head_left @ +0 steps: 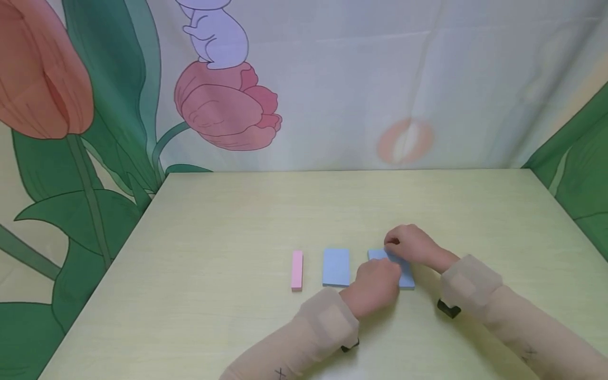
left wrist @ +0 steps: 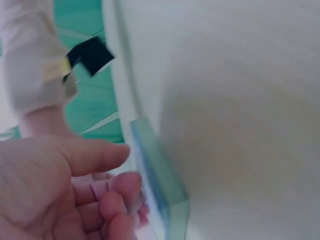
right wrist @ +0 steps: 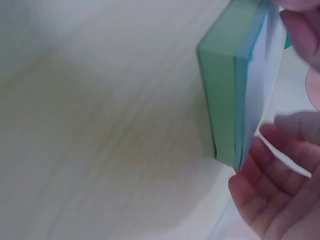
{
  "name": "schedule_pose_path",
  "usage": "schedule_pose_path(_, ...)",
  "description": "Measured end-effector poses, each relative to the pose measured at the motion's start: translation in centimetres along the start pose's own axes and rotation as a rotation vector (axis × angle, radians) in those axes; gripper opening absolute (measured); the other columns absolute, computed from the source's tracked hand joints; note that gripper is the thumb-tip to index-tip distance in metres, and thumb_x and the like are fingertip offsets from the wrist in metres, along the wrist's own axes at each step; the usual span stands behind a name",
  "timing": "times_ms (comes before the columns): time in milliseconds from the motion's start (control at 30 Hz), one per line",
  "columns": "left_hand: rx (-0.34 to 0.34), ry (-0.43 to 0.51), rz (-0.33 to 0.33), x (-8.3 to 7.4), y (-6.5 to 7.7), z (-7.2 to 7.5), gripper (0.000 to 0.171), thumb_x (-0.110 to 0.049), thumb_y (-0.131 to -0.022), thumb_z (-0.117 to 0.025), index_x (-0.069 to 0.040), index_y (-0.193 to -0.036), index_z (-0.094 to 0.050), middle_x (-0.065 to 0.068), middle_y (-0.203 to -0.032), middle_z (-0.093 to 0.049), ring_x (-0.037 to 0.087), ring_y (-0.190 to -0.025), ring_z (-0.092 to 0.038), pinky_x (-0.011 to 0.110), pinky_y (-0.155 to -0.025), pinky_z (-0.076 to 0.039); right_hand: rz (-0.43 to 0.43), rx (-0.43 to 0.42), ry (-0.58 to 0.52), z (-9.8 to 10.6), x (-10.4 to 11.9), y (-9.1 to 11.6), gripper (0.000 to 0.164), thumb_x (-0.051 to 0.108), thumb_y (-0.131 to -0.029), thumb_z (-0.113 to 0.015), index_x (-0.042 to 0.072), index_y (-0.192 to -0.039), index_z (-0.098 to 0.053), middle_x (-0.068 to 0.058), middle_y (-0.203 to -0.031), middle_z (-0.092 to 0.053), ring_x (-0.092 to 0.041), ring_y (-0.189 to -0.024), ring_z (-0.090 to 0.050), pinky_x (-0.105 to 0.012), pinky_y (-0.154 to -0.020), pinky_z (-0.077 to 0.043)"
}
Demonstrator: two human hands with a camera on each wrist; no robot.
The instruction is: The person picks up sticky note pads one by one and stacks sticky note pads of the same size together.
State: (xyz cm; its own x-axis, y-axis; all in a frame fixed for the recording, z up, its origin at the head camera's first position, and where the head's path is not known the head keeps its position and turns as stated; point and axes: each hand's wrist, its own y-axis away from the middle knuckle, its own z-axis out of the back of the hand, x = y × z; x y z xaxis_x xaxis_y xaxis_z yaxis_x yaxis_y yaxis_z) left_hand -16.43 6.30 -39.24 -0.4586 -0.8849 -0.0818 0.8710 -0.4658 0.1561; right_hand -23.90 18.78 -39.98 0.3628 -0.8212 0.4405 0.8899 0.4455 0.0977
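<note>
Two flat blue rectangular pads lie side by side on the table: the left pad [head_left: 336,267] in full view, the right pad [head_left: 377,254] partly covered by my hands. Up close, the right pad [right wrist: 220,100] has pale green sides under a blue top layer. My left hand [head_left: 375,285] is over its near left part; in the left wrist view its fingers curl loosely beside the pad's top, thumb apart. At the pad's far right edge is my right hand [head_left: 413,245], fingers bent, fingertips right at the edge; I cannot tell whether they pinch it.
A narrow pink bar [head_left: 296,271] stands lengthwise left of the pads. They all lie on a pale wooden table [head_left: 214,227]. Behind it hangs a cloth [head_left: 332,89] printed with tulips and a small animal, with green leaf print at both sides.
</note>
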Motion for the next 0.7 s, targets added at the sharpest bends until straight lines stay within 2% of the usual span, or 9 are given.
schedule_pose_path(133, 0.034, 0.099, 0.063, 1.4, 0.1, 0.9, 0.031, -0.016, -0.086, -0.052, -0.013, -0.056, -0.042, -0.004, -0.050, -0.032, 0.008, -0.045, -0.027, 0.019, -0.035, -0.024, -0.085, -0.092, -0.031, 0.7, -0.5, 0.6, 0.016, 0.008, -0.083, -0.051, 0.004, -0.075, -0.064, -0.002, -0.067, -0.057, -0.013, -0.060, -0.046, -0.024, -0.056, -0.037)
schedule_pose_path(200, 0.045, 0.151, 0.116, 2.2, 0.0, 1.2, 0.034, -0.013, -0.085, -0.052, -0.013, -0.054, -0.038, -0.004, -0.048, -0.026, 0.008, -0.043, -0.022, 0.018, -0.035, -0.021, -0.136, -0.089, -0.059, 1.1, -0.8, 0.9, 0.020, 0.009, -0.083, -0.048, 0.004, -0.068, -0.060, -0.001, -0.059, -0.051, -0.012, -0.053, -0.042, -0.023, -0.051, -0.034)
schedule_pose_path(333, 0.067, 0.249, 0.200, 3.5, -0.4, 1.5, 0.034, -0.006, -0.083, -0.051, -0.013, -0.054, -0.035, -0.004, -0.048, -0.024, 0.008, -0.041, -0.019, 0.017, -0.036, -0.018, -0.240, 0.045, -0.142, 1.6, -1.4, 1.3, 0.027, 0.012, -0.086, -0.045, 0.005, -0.061, -0.052, 0.001, -0.050, -0.044, -0.011, -0.045, -0.042, -0.023, -0.047, -0.037)
schedule_pose_path(433, 0.082, 0.296, 0.222, 3.9, -0.6, 1.4, 0.033, -0.004, -0.082, -0.050, -0.013, -0.054, -0.034, -0.003, -0.050, -0.024, 0.008, -0.042, -0.021, 0.017, -0.037, -0.018, -0.305, 0.156, -0.206, 1.6, -1.6, 1.4, 0.023, 0.011, -0.084, -0.044, 0.004, -0.064, -0.054, 0.001, -0.051, -0.047, -0.011, -0.045, -0.045, -0.023, -0.047, -0.043)
schedule_pose_path(533, 0.096, 0.317, 0.222, 4.0, -0.8, 1.2, 0.035, -0.003, -0.082, -0.050, -0.013, -0.053, -0.033, -0.003, -0.050, -0.024, 0.008, -0.042, -0.021, 0.017, -0.037, -0.019, -0.347, 0.204, -0.233, 1.4, -1.6, 1.4, 0.019, 0.010, -0.082, -0.045, 0.002, -0.071, -0.058, -0.001, -0.054, -0.051, -0.011, -0.045, -0.049, -0.024, -0.047, -0.046)
schedule_pose_path(700, 0.101, 0.323, 0.228, 3.8, -0.8, 0.9, 0.034, -0.003, -0.082, -0.050, -0.012, -0.053, -0.034, -0.003, -0.049, -0.024, 0.009, -0.041, -0.023, 0.017, -0.037, -0.020, -0.393, 0.227, -0.257, 1.4, -1.3, 1.5, 0.018, 0.009, -0.081, -0.045, 0.000, -0.075, -0.059, -0.002, -0.054, -0.053, -0.012, -0.045, -0.052, -0.026, -0.047, -0.048)
